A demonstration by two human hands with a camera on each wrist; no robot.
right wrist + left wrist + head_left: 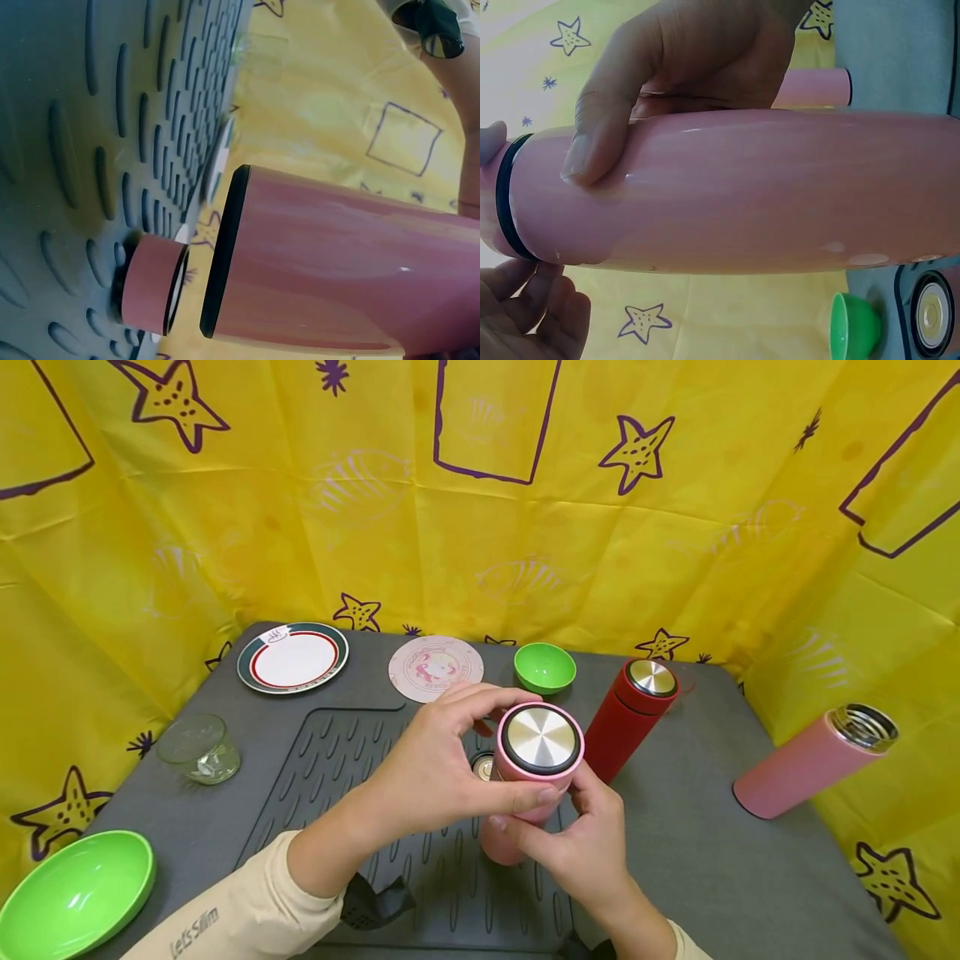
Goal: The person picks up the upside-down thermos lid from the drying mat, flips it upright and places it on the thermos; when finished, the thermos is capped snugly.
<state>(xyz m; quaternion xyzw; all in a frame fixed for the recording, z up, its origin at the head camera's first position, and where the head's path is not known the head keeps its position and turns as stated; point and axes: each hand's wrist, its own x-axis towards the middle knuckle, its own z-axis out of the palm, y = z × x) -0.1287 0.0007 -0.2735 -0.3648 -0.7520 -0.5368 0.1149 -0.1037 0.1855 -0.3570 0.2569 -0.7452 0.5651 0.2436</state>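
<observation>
- At the far left edge of the bench (697,860) a large green bowl (75,889) sits near me, with a clear glass (198,747) behind it.
- Further back lie a white plate with a red and green rim (292,657) and a round pink coaster (436,668).
- My left hand (438,768) curls over the top of the pink flask (534,777), its grip wrapped round the lid (541,742); the left wrist view shows a finger pressed flat on the pink body just by the black ring.
- The pink flask stands tilted over the ribbed grey mat (360,777), held up between both hands.
- My right hand (581,843) holds the flask's body from below, grip closed round it.
- A loose pink cap (154,283) lies on the mat just beside the flask.
- Behind stand a small green bowl (545,667) and a red flask (630,714), upright and closed.
- Well apart at the far right, a second pink flask without a lid (813,760) leans against the yellow cloth.
</observation>
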